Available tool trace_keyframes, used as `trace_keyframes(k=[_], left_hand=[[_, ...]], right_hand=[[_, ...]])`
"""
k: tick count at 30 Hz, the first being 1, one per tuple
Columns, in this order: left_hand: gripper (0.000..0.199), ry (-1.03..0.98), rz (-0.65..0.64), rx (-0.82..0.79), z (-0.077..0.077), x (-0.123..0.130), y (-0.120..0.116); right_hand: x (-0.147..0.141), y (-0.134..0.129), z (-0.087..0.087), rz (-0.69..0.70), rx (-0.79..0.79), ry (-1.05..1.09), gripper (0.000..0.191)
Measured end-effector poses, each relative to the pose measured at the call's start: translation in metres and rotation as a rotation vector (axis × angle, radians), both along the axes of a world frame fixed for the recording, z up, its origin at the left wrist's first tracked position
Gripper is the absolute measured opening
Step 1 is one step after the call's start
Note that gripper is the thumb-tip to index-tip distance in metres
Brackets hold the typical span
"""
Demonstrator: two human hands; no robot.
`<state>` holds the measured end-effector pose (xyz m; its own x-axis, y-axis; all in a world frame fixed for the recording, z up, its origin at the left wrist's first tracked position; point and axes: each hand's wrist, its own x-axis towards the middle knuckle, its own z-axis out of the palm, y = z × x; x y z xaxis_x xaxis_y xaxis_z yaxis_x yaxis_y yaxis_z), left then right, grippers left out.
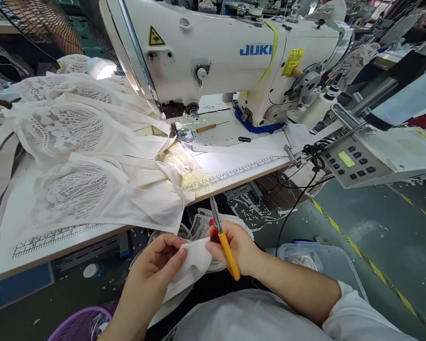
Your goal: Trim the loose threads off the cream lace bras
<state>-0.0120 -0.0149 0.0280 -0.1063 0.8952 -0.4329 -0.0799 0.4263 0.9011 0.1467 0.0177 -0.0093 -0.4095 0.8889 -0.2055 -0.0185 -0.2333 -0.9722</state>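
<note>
Low in front of the table edge, my left hand (159, 266) pinches a piece of white fabric (195, 258) between thumb and fingers. My right hand (236, 248) is closed around scissors (227, 251) with an orange handle, their grey blades pointing up and away from me. The thumb of that hand also touches the fabric's right edge. Lower parts of the fabric hang toward my lap. On the table to the left lie several white lace bras (74, 187), overlapping, their straps reaching toward the sewing machine needle area.
A white sewing machine (213, 52) stands across the table (234, 173), which has a printed ruler along its front edge. A control box (357, 158) is at the right. A wooden-handled awl (206, 128) lies under the machine. Below are a clear bin (323, 255) and a purple basket (76, 324).
</note>
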Motion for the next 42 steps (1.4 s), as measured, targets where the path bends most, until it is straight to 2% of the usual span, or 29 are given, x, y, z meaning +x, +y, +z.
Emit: trace_keyframes(k=[7,13,17,20,23,28,31,35,37,42], left_hand=[[0.024,0.144,0.005,0.042,-0.013,-0.003,0.001],[0.025,0.091,-0.051,0.051,-0.020,-0.002,0.000],[0.024,0.125,-0.075,0.073,-0.020,0.004,0.002],[0.022,0.159,-0.205,0.125,-0.020,0.007,0.007],[0.019,0.250,-0.346,0.189,-0.020,0.007,0.013],[0.022,0.477,-0.534,0.190,-0.029,-0.007,0.017],[0.016,0.413,-0.461,0.175,-0.036,-0.015,0.013],[0.021,0.124,-0.149,0.137,-0.040,-0.013,0.005],[0.024,-0.014,-0.039,0.102,-0.039,-0.009,0.001],[0.015,-0.186,0.027,0.066,-0.036,-0.004,-0.001]], right_hand=[[0.004,0.004,-0.002,0.056,-0.025,-0.078,0.029],[0.012,0.010,-0.002,0.137,-0.013,-0.138,0.018],[0.015,0.015,0.001,0.178,0.032,-0.181,0.018],[0.015,0.018,0.005,0.196,0.128,-0.210,0.022],[0.015,0.020,0.008,0.232,0.222,-0.320,0.018],[0.026,0.017,0.004,0.199,0.200,-0.346,0.013],[0.036,0.015,-0.003,0.124,0.169,-0.285,0.011],[0.039,0.012,-0.010,0.062,0.169,-0.227,0.012],[0.037,0.011,-0.010,0.048,0.185,-0.196,0.012],[0.033,0.008,-0.009,0.039,0.222,-0.121,0.013]])
